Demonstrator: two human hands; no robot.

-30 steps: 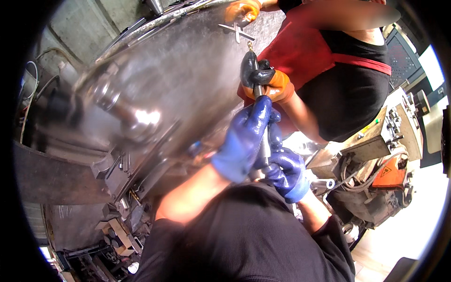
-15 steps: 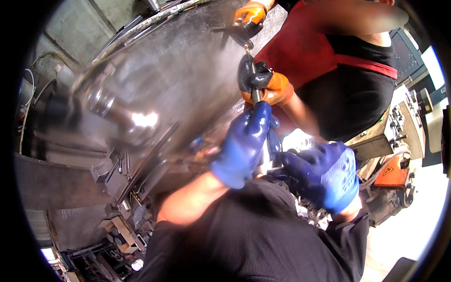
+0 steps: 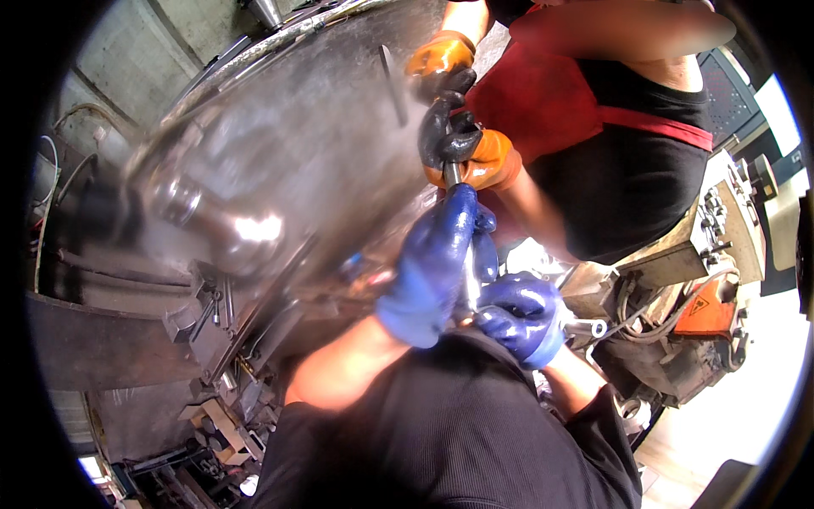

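Note:
A slim metal shaft (image 3: pixel 472 284) runs up from my chest, between me and a person in a red apron. My left hand (image 3: pixel 445 246), in a wet blue glove, is closed round its middle. At the shaft's lower end my right hand (image 3: pixel 521 316), also blue-gloved, is closed, and a ring-ended spanner (image 3: pixel 585 327) sticks out from its outer side. The person's near hand (image 3: pixel 466 153), in an orange and black glove, grips the shaft's upper part. Their other hand (image 3: pixel 441 64) closes over its top end, hiding it. A thin dark bar (image 3: pixel 393 85) shows beside that hand.
A large grey metal surface (image 3: pixel 314 110) fills the upper left, partly blurred. At the left lie several tools and metal parts (image 3: pixel 216 305). On the right stand a bench with metal fittings (image 3: pixel 708 233) and an orange box (image 3: pixel 708 310) with cables.
My right hand has moved left and closed in by the shaft's lower end; the spanner now points right. The person's far hand has come down over the shaft's tip, and the dark bar has swung steeper.

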